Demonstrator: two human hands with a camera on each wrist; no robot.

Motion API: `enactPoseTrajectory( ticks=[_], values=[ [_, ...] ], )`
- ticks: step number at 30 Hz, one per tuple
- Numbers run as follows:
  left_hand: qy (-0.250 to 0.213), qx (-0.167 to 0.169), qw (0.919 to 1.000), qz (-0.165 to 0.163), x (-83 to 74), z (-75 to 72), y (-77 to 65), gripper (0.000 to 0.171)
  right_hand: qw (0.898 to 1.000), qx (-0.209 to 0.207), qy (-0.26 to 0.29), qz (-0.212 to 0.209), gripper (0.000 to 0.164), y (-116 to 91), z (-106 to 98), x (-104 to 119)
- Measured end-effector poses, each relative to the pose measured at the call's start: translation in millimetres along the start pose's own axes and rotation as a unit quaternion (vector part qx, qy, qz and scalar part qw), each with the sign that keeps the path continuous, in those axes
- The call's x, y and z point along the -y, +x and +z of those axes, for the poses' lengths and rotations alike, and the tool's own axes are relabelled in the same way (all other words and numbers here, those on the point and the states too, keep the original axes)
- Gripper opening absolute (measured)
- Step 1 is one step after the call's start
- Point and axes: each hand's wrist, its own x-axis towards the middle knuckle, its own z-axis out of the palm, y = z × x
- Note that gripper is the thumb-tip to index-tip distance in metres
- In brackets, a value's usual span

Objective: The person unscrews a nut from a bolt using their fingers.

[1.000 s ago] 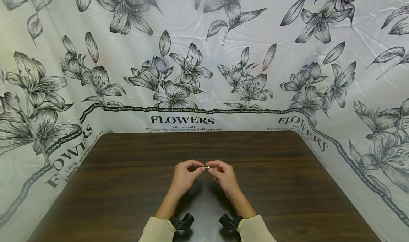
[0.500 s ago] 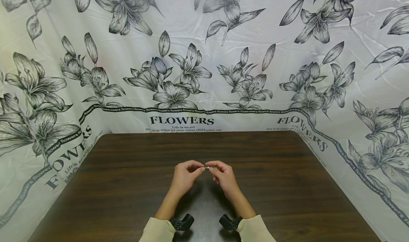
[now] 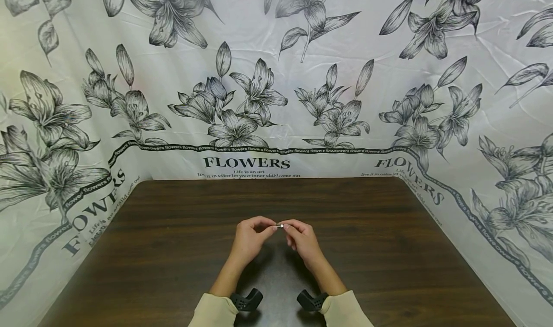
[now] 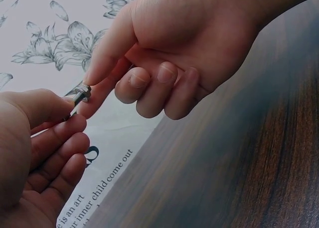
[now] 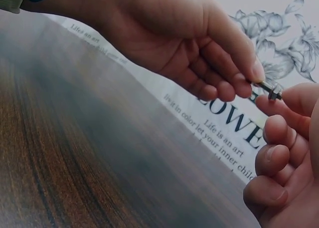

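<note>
Over the middle of the table, both hands meet at a small metal bolt with a hex nut on its threaded shank. My left hand pinches one end of the bolt between thumb and index finger, its other fingers loosely curved. From the other side, my right hand has thumb and index fingertips at the nut, pinching it; its remaining fingers curl in toward the palm. The right wrist view shows the bolt bridging the two sets of fingertips, with the nut nearest the right hand. The left fingertips hide the bolt's far end.
A dark wood-grain table lies beneath the hands. White cloth printed with black flowers and lettering hangs behind it and along both sides. Each wrist wears a black camera band below a pale sleeve.
The right thumb and index finger have shifted slightly at the nut, the index finger a little lower. The left hand keeps its hold on the bolt in the same place.
</note>
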Motion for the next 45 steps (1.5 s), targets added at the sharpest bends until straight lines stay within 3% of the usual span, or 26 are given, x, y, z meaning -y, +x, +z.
enactPoseTrajectory(
  ticks=[8, 15, 18, 21, 27, 32, 35, 38, 45],
  values=[
    [-0.003, -0.004, 1.0, 0.002, -5.5, 1.4, -0.8, 0.005, 0.999, 0.003, 0.005, -0.037, 0.019, 0, -1, -2],
    [0.001, -0.006, 0.9998, 0.019, -40.6, -4.3, -8.3, 0.005, 0.998, 0.003, 0.014, -0.058, 0.017, -1, -2, -2],
    [0.005, -0.004, 0.9999, 0.015, -43.7, -4.9, -9.0, 0.005, 0.998, 0.002, 0.015, -0.059, 0.017, -1, -2, -2],
    [0.0, -0.003, 0.9998, 0.017, -41.1, -4.3, -8.3, 0.005, 0.998, -0.001, 0.015, -0.053, 0.017, -1, -2, -2],
    [-0.004, -0.005, 0.9999, 0.013, -10.2, 0.5, -1.1, 0.005, 0.999, -0.006, 0.017, -0.027, 0.019, 0, -1, 0],
    [0.0, -0.001, 1.0, 0.004, -18.6, 0.1, -2.3, 0.005, 1.0, -0.009, 0.014, 0.004, 0.02, 5, -5, -16],
    [-0.002, -0.003, 1.0, 0.007, -12.4, 1.3, -1.2, 0.006, 1.0, -0.008, 0.012, 0.021, 0.023, 9, -7, -28],
    [-0.009, -0.003, 0.9999, 0.012, -1.8, 1.5, 0.3, 0.006, 0.999, -0.002, 0.007, 0.032, 0.027, 9, -7, -28],
    [-0.007, 0.001, 0.9996, 0.027, 0.3, 0.1, 0.3, 0.004, 0.999, 0.014, 0.012, 0.026, 0.023, 5, -6, -14]
  ],
)
